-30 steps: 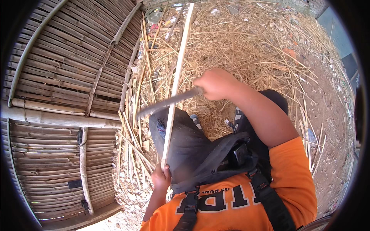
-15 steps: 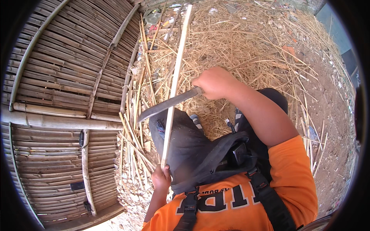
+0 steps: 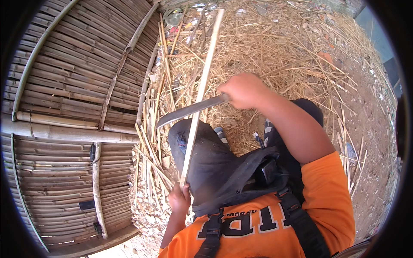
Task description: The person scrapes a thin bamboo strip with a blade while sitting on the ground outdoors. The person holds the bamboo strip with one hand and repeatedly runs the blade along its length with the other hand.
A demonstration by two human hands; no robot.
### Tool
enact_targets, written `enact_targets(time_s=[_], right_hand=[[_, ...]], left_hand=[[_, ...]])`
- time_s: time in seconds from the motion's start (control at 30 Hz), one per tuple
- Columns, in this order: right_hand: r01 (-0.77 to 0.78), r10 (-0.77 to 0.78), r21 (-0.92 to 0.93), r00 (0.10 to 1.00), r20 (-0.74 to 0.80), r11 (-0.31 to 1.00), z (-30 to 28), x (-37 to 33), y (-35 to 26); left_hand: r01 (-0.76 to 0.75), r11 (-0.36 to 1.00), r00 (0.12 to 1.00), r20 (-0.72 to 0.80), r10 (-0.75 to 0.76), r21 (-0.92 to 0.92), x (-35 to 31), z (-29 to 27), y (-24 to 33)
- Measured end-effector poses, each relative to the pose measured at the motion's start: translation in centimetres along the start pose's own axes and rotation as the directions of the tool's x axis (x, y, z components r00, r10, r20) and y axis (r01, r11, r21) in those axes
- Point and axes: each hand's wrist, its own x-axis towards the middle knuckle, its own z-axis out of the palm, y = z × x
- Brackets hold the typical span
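Bamboo strip (image 3: 198, 99) gripped by left hand (image 3: 180, 198), knife (image 3: 189, 111) in right hand (image 3: 241, 89) across it.

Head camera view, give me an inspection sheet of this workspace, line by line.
Surface: bare dirt ground strewn with dry straw.
Job's things: long bamboo strip lying over the dark-clothed knee; machete blade crossing it.
Clutter: loose bamboo splints, shavings and litter.
Grippers: left hand grips the strip's near end; right hand grips the machete handle.
Cables: nothing seen; only harness straps.
Surroundings: woven bamboo panel at left.
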Motion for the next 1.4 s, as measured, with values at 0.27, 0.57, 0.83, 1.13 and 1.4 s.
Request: enact_targets(time_s=[0.27, 0.57, 0.83, 1.13, 1.4], right_hand=[[-0.219, 0.246, 0.237, 0.965, -0.090, 0.946, 0.1, 1.0, 5.4], [-0.179, 0.198, 0.301, 0.980, -0.033, 0.937, 0.3, 1.0, 6.8], [0.011, -0.017, 0.099, 0.998, 0.062, 0.995, -0.6, -0.5, -0.5], [-0.397, 0.422, 0.406, 0.906, 0.031, 0.823, -2.2, 0.4, 7.2], [0.103, -0.125, 0.123, 0.974, 0.189, 0.987, -0.8, -0.6, 0.5]], left_hand=[[-0.023, 0.999, 1.000, 0.005, 0.023, 0.043, 0.3, -1.4, 0.7], [-0.024, 0.994, 0.999, -0.020, 0.027, 0.103, 0.2, -1.0, 0.7], [-0.024, 0.998, 1.000, -0.018, 0.026, 0.057, -0.1, 0.0, 0.9], [-0.055, 0.997, 0.996, -0.073, 0.059, 0.053, 0.3, -0.3, 1.1], [0.009, 0.995, 0.998, -0.056, -0.014, -0.102, -0.2, 1.2, 0.2]])
